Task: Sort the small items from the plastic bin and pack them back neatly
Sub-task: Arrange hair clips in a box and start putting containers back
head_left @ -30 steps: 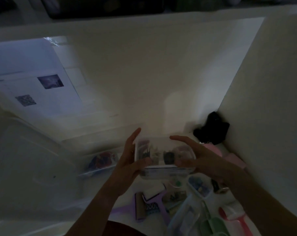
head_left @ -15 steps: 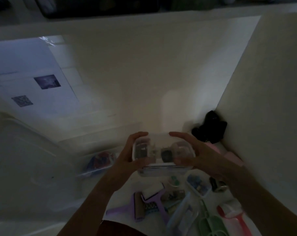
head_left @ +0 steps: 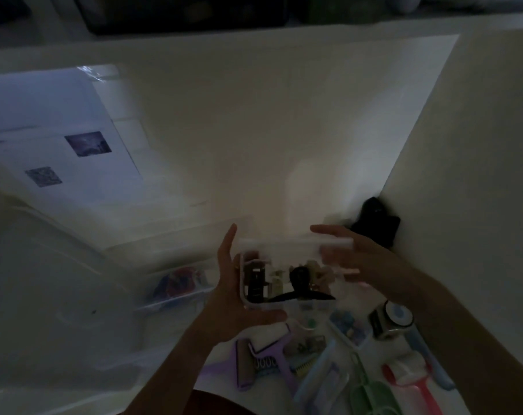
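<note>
A small clear plastic box (head_left: 272, 283), filled with dark and pale hair clips, was held above the white surface (head_left: 254, 145). The left hand (head_left: 239, 298) cradled its near end, fingers wrapped around it. The right hand (head_left: 365, 259) gripped a blurred clear lid (head_left: 323, 244) at its far side. Lint rollers (head_left: 410, 375) lay below.

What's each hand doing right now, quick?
Left hand: holding the small clear box of clips.
Right hand: holding the box's lid, lifted off; blurred.
</note>
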Motion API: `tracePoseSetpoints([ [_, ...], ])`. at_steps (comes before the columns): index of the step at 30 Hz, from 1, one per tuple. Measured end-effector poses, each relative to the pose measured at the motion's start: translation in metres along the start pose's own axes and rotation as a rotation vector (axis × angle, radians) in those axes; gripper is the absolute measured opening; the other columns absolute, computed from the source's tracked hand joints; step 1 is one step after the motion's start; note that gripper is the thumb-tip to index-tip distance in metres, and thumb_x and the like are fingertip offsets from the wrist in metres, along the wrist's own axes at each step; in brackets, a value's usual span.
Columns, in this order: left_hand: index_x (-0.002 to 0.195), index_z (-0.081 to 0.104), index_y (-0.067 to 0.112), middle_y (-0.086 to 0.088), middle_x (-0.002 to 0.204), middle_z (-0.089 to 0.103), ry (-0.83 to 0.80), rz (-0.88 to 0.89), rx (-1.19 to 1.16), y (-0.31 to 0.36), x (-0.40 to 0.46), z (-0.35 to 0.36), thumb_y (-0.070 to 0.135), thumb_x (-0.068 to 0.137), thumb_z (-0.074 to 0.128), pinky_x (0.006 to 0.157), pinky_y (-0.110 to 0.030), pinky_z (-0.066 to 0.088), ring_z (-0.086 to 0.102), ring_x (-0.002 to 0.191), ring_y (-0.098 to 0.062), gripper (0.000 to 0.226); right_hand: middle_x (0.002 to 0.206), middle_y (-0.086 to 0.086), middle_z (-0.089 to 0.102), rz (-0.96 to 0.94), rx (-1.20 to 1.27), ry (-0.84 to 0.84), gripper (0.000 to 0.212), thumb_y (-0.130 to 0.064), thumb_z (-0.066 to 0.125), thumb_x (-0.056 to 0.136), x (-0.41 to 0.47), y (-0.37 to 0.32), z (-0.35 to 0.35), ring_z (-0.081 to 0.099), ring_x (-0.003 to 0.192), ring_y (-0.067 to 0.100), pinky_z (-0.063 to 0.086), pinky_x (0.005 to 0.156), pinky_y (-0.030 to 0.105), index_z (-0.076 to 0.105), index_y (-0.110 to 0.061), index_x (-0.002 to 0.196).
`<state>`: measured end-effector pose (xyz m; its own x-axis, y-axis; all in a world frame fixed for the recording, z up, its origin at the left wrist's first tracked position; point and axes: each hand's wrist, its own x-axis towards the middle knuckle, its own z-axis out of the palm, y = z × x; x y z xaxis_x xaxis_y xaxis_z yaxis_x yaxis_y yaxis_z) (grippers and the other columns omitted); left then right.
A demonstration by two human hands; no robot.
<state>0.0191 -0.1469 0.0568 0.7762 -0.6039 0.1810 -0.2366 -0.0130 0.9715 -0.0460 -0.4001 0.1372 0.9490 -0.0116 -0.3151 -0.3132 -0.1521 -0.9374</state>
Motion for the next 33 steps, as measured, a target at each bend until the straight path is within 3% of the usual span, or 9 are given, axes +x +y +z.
tracePoseSetpoints([
  [4, 0.155, -0.009, 0.028, -0.015, 0.133, 0.050, -0.022, 0.023, 0.001, -0.004, -0.007, 0.003, -0.018, 0.056, 0.087, 0.101, -0.037, 0.050, 0.055, 0.124, -0.025, 0.146, 0.081, -0.009, 0.065, -0.076, -0.171, 0.575, 0.062, -0.086, 0.059, 0.060, 0.009, -0.014, 0.008, 0.064, 0.082, 0.013, 0.045, 0.070, 0.026, 0.064, -0.028, 0.083],
  [6, 0.156, -0.007, 0.026, -0.013, 0.135, 0.049, -0.050, 0.027, -0.001, -0.004, -0.010, 0.006, -0.014, 0.059, 0.088, 0.101, -0.036, 0.050, 0.054, 0.125, -0.024, 0.142, 0.073, -0.007, 0.057, -0.216, -0.402, 0.892, 0.056, -0.077, 0.064, 0.069, 0.008, -0.019, 0.016, 0.056, 0.067, 0.008, 0.037, 0.058, 0.017, 0.054, -0.023, 0.083],
  [8, 0.156, -0.009, 0.026, -0.013, 0.135, 0.049, -0.057, 0.032, 0.003, -0.005, -0.013, 0.009, -0.011, 0.059, 0.089, 0.100, -0.031, 0.050, 0.055, 0.124, -0.023, 0.143, 0.064, -0.008, 0.051, -0.465, -0.540, 0.993, 0.041, -0.056, 0.072, 0.078, -0.004, -0.025, 0.024, 0.049, 0.056, 0.004, 0.036, 0.055, 0.007, 0.050, -0.021, 0.074],
  [11, 0.155, -0.011, 0.022, -0.018, 0.131, 0.049, -0.027, 0.037, -0.002, -0.010, -0.013, 0.013, -0.020, 0.054, 0.086, 0.096, -0.025, 0.049, 0.059, 0.118, -0.023, 0.146, 0.071, -0.014, 0.056, -0.734, -0.689, 0.608, 0.023, -0.037, 0.077, 0.082, -0.027, -0.021, 0.028, 0.055, 0.064, 0.004, 0.040, 0.061, 0.006, 0.061, -0.024, 0.073],
  [13, 0.156, -0.009, 0.025, -0.019, 0.129, 0.051, 0.001, 0.036, -0.022, -0.013, -0.013, 0.015, -0.028, 0.052, 0.082, 0.096, -0.024, 0.048, 0.059, 0.116, -0.022, 0.148, 0.085, -0.016, 0.059, -0.748, -0.865, 0.190, 0.009, -0.031, 0.077, 0.083, -0.034, -0.009, 0.028, 0.056, 0.074, -0.002, 0.047, 0.067, 0.013, 0.068, -0.026, 0.084],
  [15, 0.156, -0.007, 0.031, -0.017, 0.129, 0.052, 0.008, 0.033, -0.049, -0.013, -0.013, 0.016, -0.033, 0.054, 0.077, 0.096, -0.023, 0.048, 0.058, 0.117, -0.021, 0.147, 0.096, -0.014, 0.059, -0.698, -1.035, -0.006, 0.013, -0.031, 0.073, 0.083, -0.033, 0.004, 0.026, 0.059, 0.081, 0.001, 0.054, 0.069, 0.026, 0.071, -0.029, 0.096],
  [23, 0.155, -0.011, 0.032, -0.011, 0.137, 0.047, 0.002, -0.004, 0.004, -0.013, -0.021, 0.015, -0.015, 0.054, 0.089, 0.104, -0.045, 0.048, 0.052, 0.126, -0.031, 0.150, 0.100, -0.010, 0.058, -0.681, -1.147, -0.085, 0.019, -0.032, 0.073, 0.081, -0.021, 0.002, 0.029, 0.059, 0.078, 0.006, 0.053, 0.063, 0.031, 0.068, -0.030, 0.100],
  [29, 0.155, -0.014, 0.028, -0.015, 0.139, 0.046, 0.015, -0.011, 0.016, -0.011, -0.023, 0.012, -0.015, 0.055, 0.089, 0.104, -0.032, 0.045, 0.052, 0.127, -0.029, 0.151, 0.096, -0.018, 0.068, -0.644, -0.752, 0.181, 0.023, -0.020, 0.077, 0.084, -0.034, -0.014, 0.023, 0.065, 0.081, -0.002, 0.052, 0.074, 0.015, 0.073, -0.026, 0.106],
  [33, 0.155, -0.014, 0.025, -0.010, 0.139, 0.047, 0.016, 0.007, 0.009, -0.008, -0.027, 0.010, -0.014, 0.056, 0.089, 0.100, -0.027, 0.047, 0.053, 0.127, -0.022, 0.148, 0.095, -0.011, 0.075, -0.380, -0.543, -0.107, 0.021, -0.015, 0.076, 0.085, -0.034, -0.020, 0.023, 0.072, 0.086, 0.005, 0.058, 0.083, 0.030, 0.074, -0.023, 0.104],
])
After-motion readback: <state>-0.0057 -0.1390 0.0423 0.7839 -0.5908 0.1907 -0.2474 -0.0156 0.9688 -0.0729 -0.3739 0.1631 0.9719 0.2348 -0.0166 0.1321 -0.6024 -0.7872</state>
